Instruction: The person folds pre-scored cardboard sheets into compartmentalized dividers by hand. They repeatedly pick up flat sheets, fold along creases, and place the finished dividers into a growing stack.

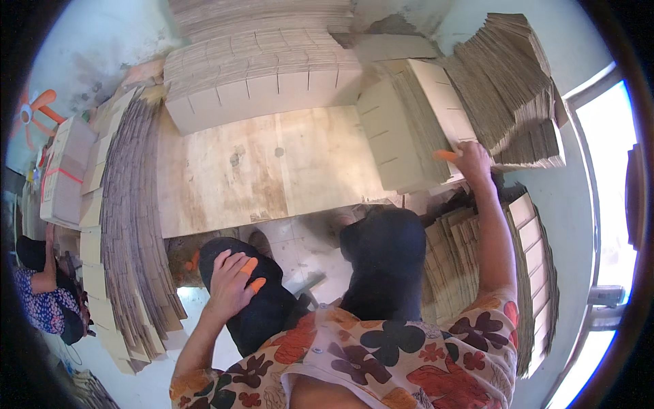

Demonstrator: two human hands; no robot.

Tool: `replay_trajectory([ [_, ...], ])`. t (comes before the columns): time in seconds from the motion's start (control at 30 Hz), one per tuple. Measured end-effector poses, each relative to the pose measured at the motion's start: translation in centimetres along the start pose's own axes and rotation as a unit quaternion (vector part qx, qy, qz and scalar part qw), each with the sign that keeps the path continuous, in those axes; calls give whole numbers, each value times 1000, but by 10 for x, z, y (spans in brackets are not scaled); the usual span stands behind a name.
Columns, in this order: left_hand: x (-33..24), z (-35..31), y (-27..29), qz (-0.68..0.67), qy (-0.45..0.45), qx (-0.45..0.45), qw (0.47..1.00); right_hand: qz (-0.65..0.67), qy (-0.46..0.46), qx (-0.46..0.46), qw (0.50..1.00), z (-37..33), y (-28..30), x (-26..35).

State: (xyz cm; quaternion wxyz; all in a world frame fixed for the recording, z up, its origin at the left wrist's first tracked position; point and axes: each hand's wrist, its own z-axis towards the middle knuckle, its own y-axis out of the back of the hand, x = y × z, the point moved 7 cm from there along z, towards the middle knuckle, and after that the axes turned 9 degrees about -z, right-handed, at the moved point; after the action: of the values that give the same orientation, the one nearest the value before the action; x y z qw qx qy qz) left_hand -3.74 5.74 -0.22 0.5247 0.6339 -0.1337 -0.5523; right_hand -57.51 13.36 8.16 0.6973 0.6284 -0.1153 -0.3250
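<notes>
My left hand (pixel 234 281) lies on my dark-trousered left knee, fingers loosely extended and holding nothing. Orange covers sit on some of its fingertips. On the right, my right hand (pixel 472 163) grips the near end of a pale slotted cardboard piece (pixel 446 102). Its orange-covered thumb points left across the cardboard, while the other fingers are partly hidden. That piece leans against a thick stack of slotted cardboard sheets (pixel 392 136) at the right end of the wooden table (pixel 272 170).
Slotted cardboard rows (pixel 259 78) line the table's back. Brown cardboard (pixel 504 82) is piled at the far right, and more stacks (pixel 535 273) stand beside my right arm. A long cardboard stack (pixel 133 204) flanks the left. Beyond it are another person (pixel 48 296) and an orange fan (pixel 37 112).
</notes>
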Motion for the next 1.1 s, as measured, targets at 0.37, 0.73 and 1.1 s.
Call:
replay_trajectory([
  [0.37, 70, 253, 40, 5, -43, -184, 982, 230, -16, -255, 939, -5, 105, 49],
  [0.73, 93, 455, -16, 184, -32, -178, 966, 377, -7, -226, 898, 38, 26, 146],
  [1.1, 86, 438, -22, 161, -154, -188, 957, 407, -14, -235, 883, 56, 17, 164],
])
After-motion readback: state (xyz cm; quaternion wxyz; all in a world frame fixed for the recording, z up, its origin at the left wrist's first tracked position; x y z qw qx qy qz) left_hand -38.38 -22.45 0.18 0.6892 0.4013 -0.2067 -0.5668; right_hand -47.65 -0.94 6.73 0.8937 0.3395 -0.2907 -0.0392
